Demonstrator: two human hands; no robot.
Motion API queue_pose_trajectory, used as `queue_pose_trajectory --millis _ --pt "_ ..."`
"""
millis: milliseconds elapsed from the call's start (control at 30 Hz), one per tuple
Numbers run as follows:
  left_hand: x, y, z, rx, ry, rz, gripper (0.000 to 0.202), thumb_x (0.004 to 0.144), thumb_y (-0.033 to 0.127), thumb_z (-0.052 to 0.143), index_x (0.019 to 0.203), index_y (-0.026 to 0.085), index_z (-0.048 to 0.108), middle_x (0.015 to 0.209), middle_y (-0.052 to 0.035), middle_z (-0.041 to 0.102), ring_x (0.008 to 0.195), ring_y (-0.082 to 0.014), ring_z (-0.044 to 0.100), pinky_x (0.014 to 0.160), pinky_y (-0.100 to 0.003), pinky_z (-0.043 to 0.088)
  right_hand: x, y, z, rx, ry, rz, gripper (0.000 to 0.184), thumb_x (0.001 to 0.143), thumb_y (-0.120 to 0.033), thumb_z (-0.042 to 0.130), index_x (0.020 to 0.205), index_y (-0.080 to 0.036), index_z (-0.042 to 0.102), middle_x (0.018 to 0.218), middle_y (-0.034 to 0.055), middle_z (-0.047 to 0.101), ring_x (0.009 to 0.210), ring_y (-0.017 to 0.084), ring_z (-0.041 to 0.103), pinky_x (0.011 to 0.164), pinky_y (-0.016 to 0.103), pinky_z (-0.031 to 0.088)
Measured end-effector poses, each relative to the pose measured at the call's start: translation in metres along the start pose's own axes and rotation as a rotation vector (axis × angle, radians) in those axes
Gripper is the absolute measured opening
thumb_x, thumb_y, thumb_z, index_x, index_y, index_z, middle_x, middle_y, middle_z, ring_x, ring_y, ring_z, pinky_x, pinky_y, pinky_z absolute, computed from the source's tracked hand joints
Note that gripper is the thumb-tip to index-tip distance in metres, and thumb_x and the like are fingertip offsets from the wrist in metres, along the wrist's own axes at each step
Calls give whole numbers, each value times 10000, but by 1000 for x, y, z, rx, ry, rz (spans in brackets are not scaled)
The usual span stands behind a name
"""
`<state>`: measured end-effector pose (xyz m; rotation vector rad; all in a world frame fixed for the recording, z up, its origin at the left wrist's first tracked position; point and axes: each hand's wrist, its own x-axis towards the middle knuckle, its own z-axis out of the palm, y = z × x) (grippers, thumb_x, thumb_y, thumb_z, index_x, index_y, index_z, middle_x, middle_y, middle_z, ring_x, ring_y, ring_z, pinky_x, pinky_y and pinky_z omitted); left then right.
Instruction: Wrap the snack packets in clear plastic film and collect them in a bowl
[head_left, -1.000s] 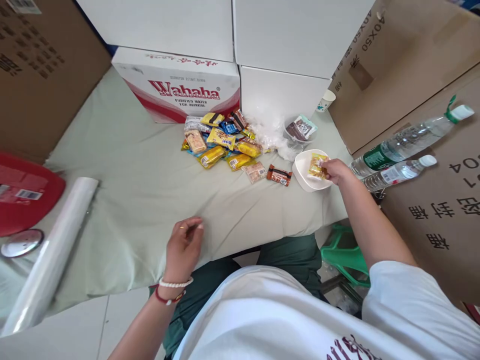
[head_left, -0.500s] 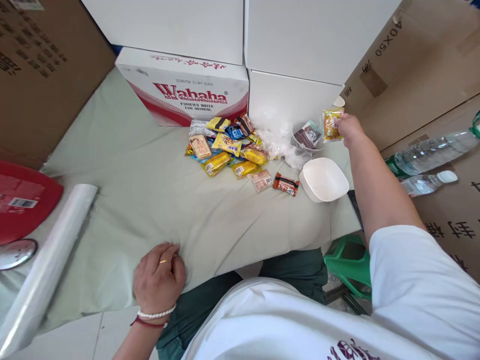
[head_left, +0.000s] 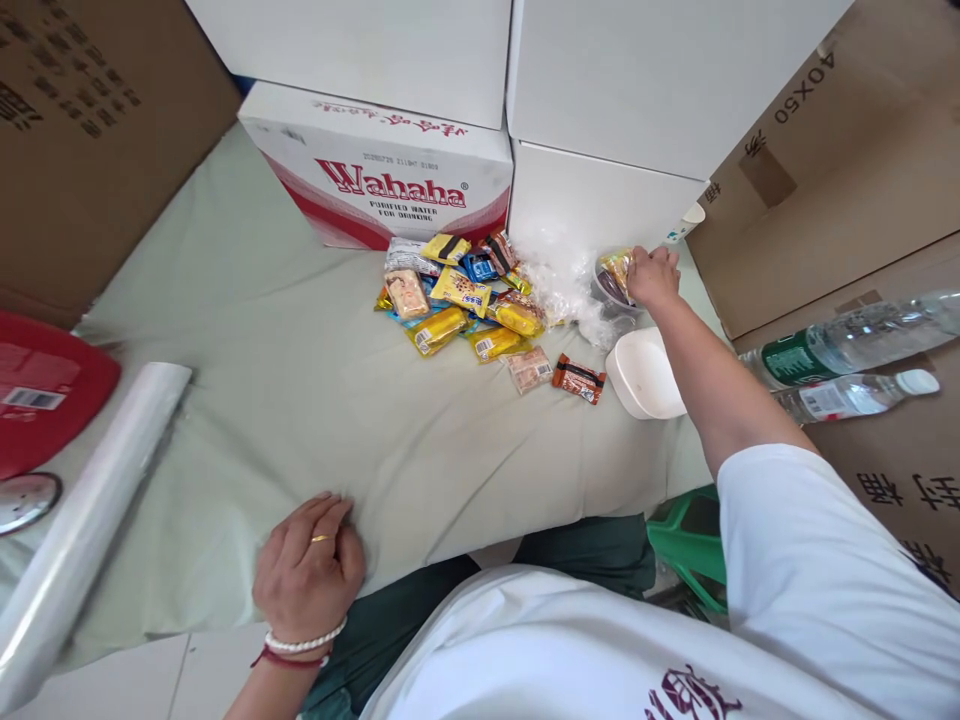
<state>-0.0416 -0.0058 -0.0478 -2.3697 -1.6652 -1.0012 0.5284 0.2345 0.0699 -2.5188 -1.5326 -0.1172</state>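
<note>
My right hand (head_left: 655,276) reaches to the far right of the table and holds a yellow snack packet (head_left: 616,268) at the mouth of a clear round container (head_left: 609,292) that has a dark packet inside. A white bowl (head_left: 643,378) stands just in front of it, under my forearm. My left hand (head_left: 309,570) rests on the pale green cloth (head_left: 285,400) near the front edge, fingers curled, with nothing seen in it. A pile of snack packets (head_left: 465,300) lies at the back middle.
A Wahaha carton (head_left: 382,175) and white boxes (head_left: 600,90) wall off the back. Brown cartons stand left and right. Two water bottles (head_left: 847,350) lie at right. A roll of clear film (head_left: 82,530), a red item (head_left: 45,400) and a green stool (head_left: 686,540) are nearby.
My right hand took the yellow packet out of the white bowl, lifted it, then lowered it to the clear container. My left hand slid back toward the table's front edge.
</note>
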Motion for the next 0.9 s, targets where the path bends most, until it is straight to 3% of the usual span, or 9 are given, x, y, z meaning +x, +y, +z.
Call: queue_pose_trajectory --millis 167,267,333,433,500,567,667,767,900 --pt "0 0 1 -33 10 -49 276 795 109 631 1033 228 705 1083 -108 760 1083 -304 715 946 -455 551 -34 -3 -25 16 256 -57 505 1089 -363 241 1251 -119 653 1277 223 597 1235 340 477 1042 510 381" --pt "1 2 0 -99 14 -117 200 805 136 638 970 230 699 1045 -98 751 1051 -287 715 947 -451 554 -69 -3 -34 -22 3 -132 422 1043 -464 433 1197 -169 692 1142 162 676 1157 334 544 986 465 435" --pt "3 6 -4 -169 51 -185 147 831 175 643 962 222 691 1069 -110 728 1061 -282 699 966 -461 551 -93 -5 -37 -74 -191 -138 340 955 -390 599 1211 -191 702 1085 140 705 1124 334 573 942 437 459" --pt "9 26 -11 -307 103 -351 124 885 279 648 983 209 678 1073 -107 685 1051 -263 672 976 -463 546 -128 -16 -42 -11 -158 -207 260 923 -215 551 1104 -176 733 1051 146 716 1110 326 587 969 450 446" --pt "15 49 -13 -507 19 -497 187 928 380 633 992 208 670 983 -71 671 926 -218 667 863 -403 577 -157 -30 -46 223 -65 -306 232 937 -225 509 995 -180 729 1030 131 708 1071 298 599 983 444 449" --pt "26 77 -12 -863 -189 -677 312 955 505 605 1042 209 654 937 -54 671 845 -191 670 700 -328 588 -196 -48 -46 565 -83 -357 202 940 -316 533 948 -203 701 993 91 687 985 253 617 938 408 486" --pt "48 118 0 -1419 -406 -960 533 892 645 658 1251 264 560 1244 -103 634 1124 -283 689 752 -405 646 -263 -78 -35 1062 -287 -298 186 900 -411 591 891 -234 648 997 53 651 936 222 624 861 380 539" --pt "70 140 16 -1654 -547 -1111 745 739 517 879 1351 324 502 1521 -137 470 1307 -327 597 859 -474 649 -319 -97 -19 1454 -490 -110 154 849 -390 623 858 -239 595 1129 64 631 926 214 632 820 394 575" --pt "88 147 32 -1689 -558 -1162 916 596 300 982 1357 303 473 1528 -134 476 1275 -288 610 872 -391 639 -358 -102 -4 1741 -603 111 135 835 -361 589 829 -235 542 1104 74 643 797 188 631 747 387 576"
